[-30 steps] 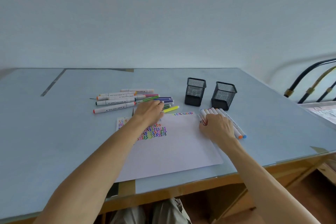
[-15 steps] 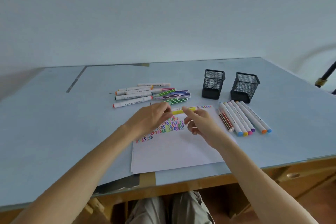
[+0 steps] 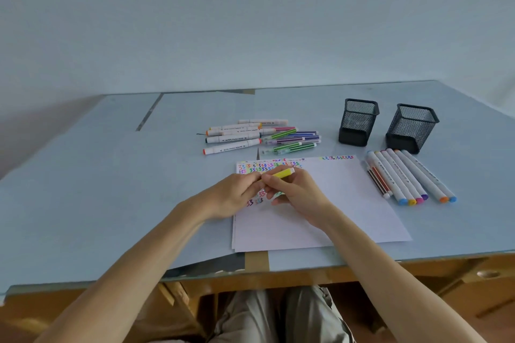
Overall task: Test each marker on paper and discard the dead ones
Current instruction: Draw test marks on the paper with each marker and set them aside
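I've lifted the yellow marker (image 3: 282,173) off the pile; now both hands, left hand (image 3: 237,193) & right hand (image 3: 296,192), pinch it over the paper (image 3: 348,203), prob uncapping for test.

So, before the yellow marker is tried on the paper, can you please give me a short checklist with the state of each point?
1. Yellow marker held: ok, both the left hand and the right hand grip it.
2. Cap off: cannot tell, the fingers hide one end.
3. Free space on the paper: ok, the near and right parts are blank.
4. Paper lies flat on the table: ok.
5. Mesh cups ready for sorting: ok, both upright; contents cannot tell.
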